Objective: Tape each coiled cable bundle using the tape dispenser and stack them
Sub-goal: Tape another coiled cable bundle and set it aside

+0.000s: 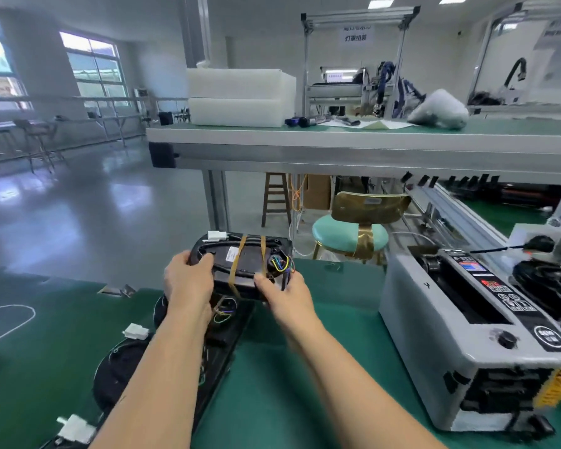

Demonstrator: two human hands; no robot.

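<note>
Left hand [188,280], right hand [285,294] grasp cable bundle [243,265]
Fingers curled round its ends above table [272,400] far edge; tape dispenser [450,335] apart, rightward.

Two hands are up, a left hand [188,280] and a right hand [285,293], holding one coiled cable bundle [243,264] between them that carries two bands of amber tape [237,260]. More black bundles [114,377] lie in a row on the green surface [272,400] below (at least two; the forearms hide the rest). I count three white connectors [136,331], one grey tape dispenser [434,335], two stacked white foam blocks [240,98], one wooden stool [275,199] and one mint-green chair [350,234].
</note>
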